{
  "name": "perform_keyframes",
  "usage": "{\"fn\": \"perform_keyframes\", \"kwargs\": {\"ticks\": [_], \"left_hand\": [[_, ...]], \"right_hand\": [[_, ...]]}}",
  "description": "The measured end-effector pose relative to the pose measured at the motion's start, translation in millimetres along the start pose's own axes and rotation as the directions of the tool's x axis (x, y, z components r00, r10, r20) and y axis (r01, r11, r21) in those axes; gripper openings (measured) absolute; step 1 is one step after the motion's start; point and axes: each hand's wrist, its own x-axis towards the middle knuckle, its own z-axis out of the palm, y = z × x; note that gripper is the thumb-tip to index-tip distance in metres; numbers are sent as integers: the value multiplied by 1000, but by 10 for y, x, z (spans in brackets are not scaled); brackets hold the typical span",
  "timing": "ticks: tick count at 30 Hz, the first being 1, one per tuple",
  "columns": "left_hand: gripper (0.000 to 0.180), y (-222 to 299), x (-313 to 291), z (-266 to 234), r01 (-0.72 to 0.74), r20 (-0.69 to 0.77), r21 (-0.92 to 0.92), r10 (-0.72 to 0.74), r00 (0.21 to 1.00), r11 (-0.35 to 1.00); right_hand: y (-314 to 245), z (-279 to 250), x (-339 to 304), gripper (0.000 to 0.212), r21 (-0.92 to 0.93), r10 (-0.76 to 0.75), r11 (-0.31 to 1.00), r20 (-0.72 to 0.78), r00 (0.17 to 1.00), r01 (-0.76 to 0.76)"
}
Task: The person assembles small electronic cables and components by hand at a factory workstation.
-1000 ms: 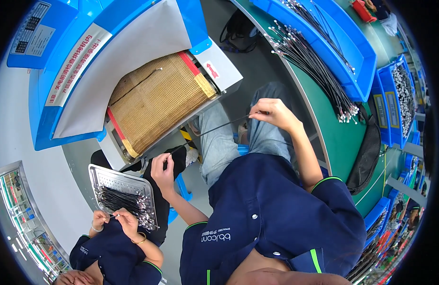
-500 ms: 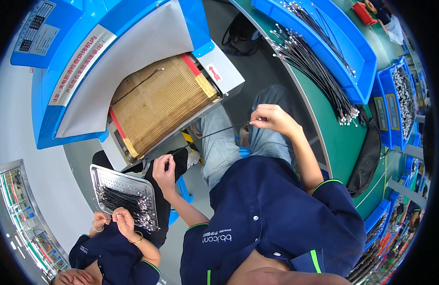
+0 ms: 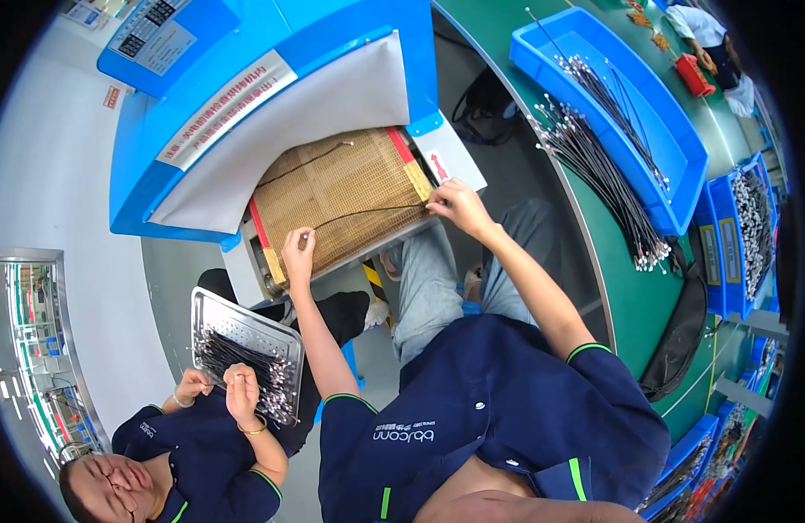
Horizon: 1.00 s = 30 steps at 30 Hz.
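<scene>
A thin black cable (image 3: 367, 211) spans between my two hands, bowed slightly, just over the near end of a brown mesh conveyor belt (image 3: 332, 187). My left hand (image 3: 298, 253) pinches its left end near the belt's yellow-taped left corner. Its right end is pinched in my right hand (image 3: 455, 206), by the yellow tape at the belt's right edge. Farther in on the mesh lies another dark cable (image 3: 306, 163), partly under the white curtain (image 3: 285, 139) of the blue machine (image 3: 359, 65).
A bundle of black cables (image 3: 598, 179) lies on the green table (image 3: 585, 253) at right, beside a blue bin (image 3: 629, 113) with more cables. A black pouch (image 3: 679, 336) rests nearer. At left, a co-worker's hands (image 3: 219, 388) work over a metal tray (image 3: 245, 322) of cables.
Both my hands have moved forward with the cable, from above my lap to the belt's near end. The cable has gone from nearly straight to slightly bowed. My view has shifted.
</scene>
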Motion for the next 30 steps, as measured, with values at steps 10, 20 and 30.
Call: {"fn": "perform_keyframes", "kwargs": {"ticks": [10, 20, 30], "left_hand": [[9, -340, 352, -29, -118, -76, 76, 124, 989, 990], [22, 5, 151, 188, -114, -168, 91, 129, 977, 989], [11, 1607, -1101, 1062, -193, -89, -190, 179, 980, 963]], "right_hand": [[-28, 268, 337, 16, -75, 18, 997, -90, 996, -25], [-41, -392, -101, 20, 128, 110, 987, -77, 991, -100], [-108, -2512, -1077, 10, -259, 277, 876, -420, 864, -406]]}}
